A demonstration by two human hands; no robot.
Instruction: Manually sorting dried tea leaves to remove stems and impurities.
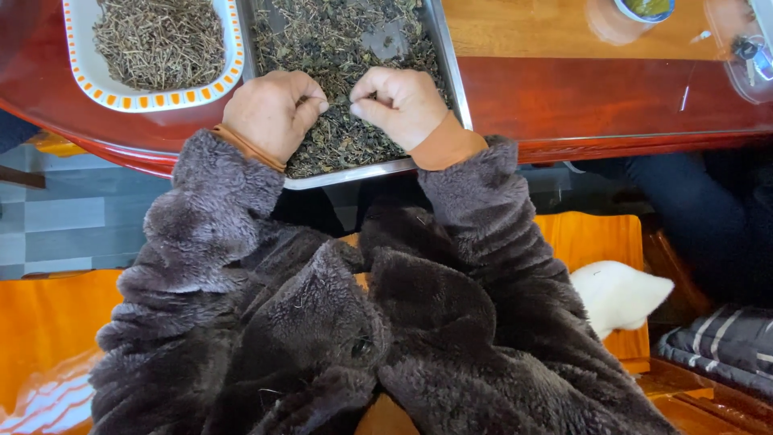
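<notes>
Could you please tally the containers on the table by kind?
Rectangular metal tray of dark dried leaves: 1
White oval dish with orange-patterned rim, holding dried stems: 1
Small round cup, partly cut off: 1
Clear plastic container at the edge: 1
Total: 4

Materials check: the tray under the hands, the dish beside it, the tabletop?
Rectangular silver tray: looks like stainless steel, brushed grey with a bright rolled rim. White oblong dish with orange-patterned border: glossy, ceramic or melamine, can't tell which. Dark red tabletop: probably lacquered wood, mirror-like reflections and a lighter grained panel.
</notes>
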